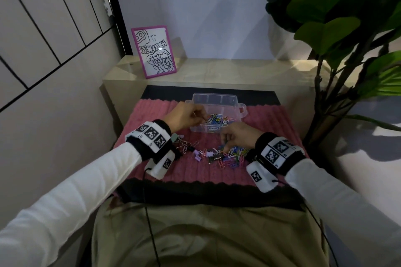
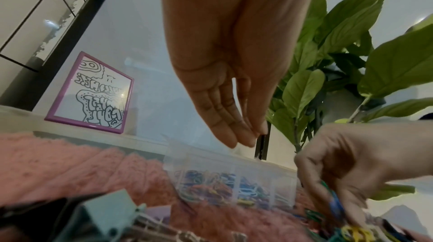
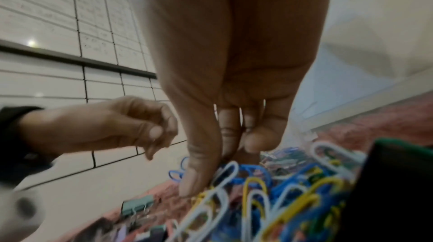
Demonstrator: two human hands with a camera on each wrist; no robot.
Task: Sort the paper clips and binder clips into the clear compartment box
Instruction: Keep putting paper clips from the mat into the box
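The clear compartment box (image 1: 232, 102) sits on the pink mat, its near compartments holding coloured paper clips (image 1: 217, 119). My left hand (image 1: 200, 116) hovers at the box's near left corner, thumb and fingertips (image 2: 243, 139) pressed together on what looks like a thin pale paper clip. My right hand (image 1: 225, 145) reaches down into the loose pile of coloured paper clips (image 1: 235, 155) in front of the box. Its thumb (image 3: 195, 181) and curled fingers pinch clips from that pile. Purple binder clips (image 1: 198, 155), a dark one (image 1: 214, 158) and a teal one (image 1: 174, 137) lie left of the pile.
The pink ribbed mat (image 1: 271, 119) covers a black table. A purple-framed drawing (image 1: 154, 51) leans on the beige ledge behind. A large leafy plant (image 1: 338, 28) stands at the right. Panelled wall runs along the left.
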